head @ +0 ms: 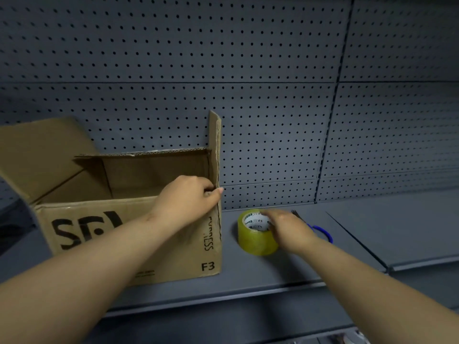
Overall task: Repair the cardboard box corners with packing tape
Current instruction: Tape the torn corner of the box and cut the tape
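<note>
Grey metal shelf (pixel 298 269), pegboard (pixel 248 70) behind, carries an open brown cardboard box (pixel 161 244), flaps up. The left hand (pixel 188 197) pinches its front right corner; the blurred right hand (pixel 288 227) touches the tape roll (pixel 253 240), its grip unclear.

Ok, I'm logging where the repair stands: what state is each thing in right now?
cardboard box: upright on the shelf, top flaps open, no tape seen on its near right corner.
tape roll: lying flat, hole up, under the right hand.
scissors: lying behind the right hand, mostly hidden; open or closed unclear.
left hand: grips the box's near right corner.
right hand: on the tape roll, blurred; grip unclear.
</note>
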### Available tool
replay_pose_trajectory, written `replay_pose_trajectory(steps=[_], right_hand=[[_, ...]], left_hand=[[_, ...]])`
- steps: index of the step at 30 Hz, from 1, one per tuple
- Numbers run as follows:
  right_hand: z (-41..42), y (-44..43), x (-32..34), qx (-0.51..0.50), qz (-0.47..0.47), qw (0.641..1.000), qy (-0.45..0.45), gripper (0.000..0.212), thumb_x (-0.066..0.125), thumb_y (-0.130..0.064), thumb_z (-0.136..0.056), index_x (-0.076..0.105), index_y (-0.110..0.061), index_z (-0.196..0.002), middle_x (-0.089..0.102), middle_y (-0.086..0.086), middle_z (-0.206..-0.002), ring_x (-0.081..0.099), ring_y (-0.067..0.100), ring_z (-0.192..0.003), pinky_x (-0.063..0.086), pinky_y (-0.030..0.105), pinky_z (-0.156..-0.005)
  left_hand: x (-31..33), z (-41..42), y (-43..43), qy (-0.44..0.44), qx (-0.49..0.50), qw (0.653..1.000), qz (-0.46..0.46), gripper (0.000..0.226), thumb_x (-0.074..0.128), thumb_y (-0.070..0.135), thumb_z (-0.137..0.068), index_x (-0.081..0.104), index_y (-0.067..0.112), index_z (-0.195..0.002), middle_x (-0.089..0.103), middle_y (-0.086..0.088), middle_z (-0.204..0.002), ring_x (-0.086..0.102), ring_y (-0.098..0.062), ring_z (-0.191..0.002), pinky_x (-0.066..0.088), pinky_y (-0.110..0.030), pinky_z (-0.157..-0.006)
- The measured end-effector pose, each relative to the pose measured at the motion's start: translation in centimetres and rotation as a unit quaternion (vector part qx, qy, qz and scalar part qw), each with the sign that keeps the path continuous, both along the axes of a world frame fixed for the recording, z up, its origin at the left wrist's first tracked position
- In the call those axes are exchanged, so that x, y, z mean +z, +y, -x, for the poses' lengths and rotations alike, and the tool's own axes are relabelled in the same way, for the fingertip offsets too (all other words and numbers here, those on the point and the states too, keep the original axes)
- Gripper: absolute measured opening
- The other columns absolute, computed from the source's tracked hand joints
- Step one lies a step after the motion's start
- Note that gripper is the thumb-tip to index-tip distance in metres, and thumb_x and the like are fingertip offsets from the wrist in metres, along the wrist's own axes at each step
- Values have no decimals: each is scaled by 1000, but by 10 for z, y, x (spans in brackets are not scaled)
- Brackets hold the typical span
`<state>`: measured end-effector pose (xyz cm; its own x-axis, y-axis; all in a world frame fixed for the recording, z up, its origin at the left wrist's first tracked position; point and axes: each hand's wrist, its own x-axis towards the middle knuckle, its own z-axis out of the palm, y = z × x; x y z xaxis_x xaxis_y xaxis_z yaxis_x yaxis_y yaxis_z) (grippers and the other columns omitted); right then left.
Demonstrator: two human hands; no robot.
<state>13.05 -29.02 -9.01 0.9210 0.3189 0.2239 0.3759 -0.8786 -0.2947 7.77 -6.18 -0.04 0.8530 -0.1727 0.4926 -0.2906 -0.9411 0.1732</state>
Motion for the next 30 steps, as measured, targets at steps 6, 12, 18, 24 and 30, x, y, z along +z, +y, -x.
replay_pose_trajectory(steps=[6, 12, 18, 24, 30], right_hand=[[-16, 1, -3, 50, 179, 974, 127, 59, 49, -5, -86, 32, -17, -141, 28, 12, -151, 23, 28, -140, 13, 42, -117], [-12, 0, -3, 25, 64, 990, 126, 42, 53, -18, -90, 47, -16, -132, 46, 14, -139, 45, 32, -124, 37, 33, -100], [18, -11, 32, 108, -240, 964, 27, 17, 68, -14, -80, 64, -11, -96, 61, 0, -89, 54, 15, -83, 43, 31, -77], [57, -19, 78, 170, -292, 939, -58, 22, 69, -14, -78, 64, -22, -99, 66, -7, -92, 59, 9, -85, 44, 20, -78], [80, -28, 99, 143, -260, 943, -151, 20, 68, -19, -79, 64, -14, -99, 61, -6, -86, 55, 15, -83, 41, 24, -73]], left_hand=[[-5, 11, 2, -59, 6, 994, 96, 43, 45, 46, -81, 54, 19, -112, 50, 8, -106, 48, -10, -105, 39, -24, -88], [0, 41, -8, -186, -27, 982, 34, 25, 48, 27, -87, 61, 12, -101, 56, -4, -99, 48, -17, -96, 37, -31, -82], [6, 46, -46, -113, -99, 989, -10, 25, 56, 22, -88, 65, 8, -106, 63, -9, -100, 58, -26, -93, 40, -26, -83], [15, 34, -83, -96, -55, 989, 96, 55, 56, 30, -88, 41, 8, -136, 49, -8, -132, 44, -19, -123, 23, -12, -97], [28, 47, -107, -214, -74, 954, 198, 28, 70, 16, -78, 69, 5, -104, 67, -7, -104, 59, -13, -94, 37, -10, -86]])
